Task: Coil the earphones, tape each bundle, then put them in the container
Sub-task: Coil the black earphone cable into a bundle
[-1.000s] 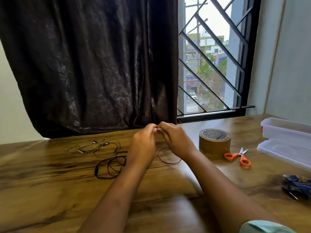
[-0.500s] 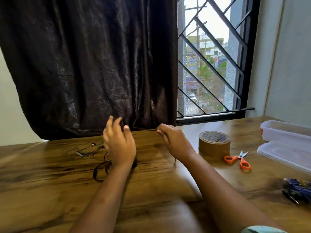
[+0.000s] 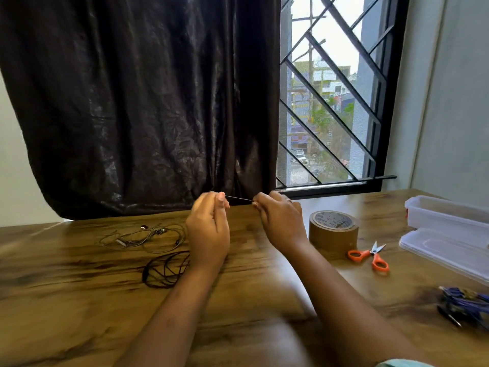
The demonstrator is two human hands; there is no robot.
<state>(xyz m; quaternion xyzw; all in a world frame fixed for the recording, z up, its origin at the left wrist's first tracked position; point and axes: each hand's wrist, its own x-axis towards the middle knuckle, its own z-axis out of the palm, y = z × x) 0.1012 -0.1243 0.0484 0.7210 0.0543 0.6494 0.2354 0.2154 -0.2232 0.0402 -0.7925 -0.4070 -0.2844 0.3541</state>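
Dark brown crinkled curtain (image 3: 137, 107) hangs behind the wooden tabletop (image 3: 79, 308), and beside it a black-barred window (image 3: 333, 102) looks out on buildings and trees.

I hold both hands raised above the far part of the tabletop, a little apart. My left hand (image 3: 209, 229) pinches one end of a thin dark earphone cord (image 3: 238, 199) between thumb and fingertip, the other fingers curled in. My right hand (image 3: 280, 223) pinches the same cord at its other end, so both grips are closed tight on it and a short stretch runs taut and nearly level between them. Where the rest of this cord goes I cannot tell; my hands hide it.

On the tabletop to my left lies a loose tangle of thin grey earphones (image 3: 145, 238) with small metal buds, uncoiled. Nearer to me, just beside my left wrist, lies a black earphone cable in rough loops (image 3: 165, 270), partly hidden by my forearm.

To the right of my right hand stands a roll of brown packing tape (image 3: 333, 231), lying flat. Just beyond it lie small orange-handled scissors (image 3: 370, 256), blades pointing away. At the right edge sits a clear plastic rectangular container (image 3: 447, 215), with its clear flat lid (image 3: 444, 247) lying in front of it. Near the right corner lies a blue and dark bundle of cord (image 3: 465, 303), blurred.
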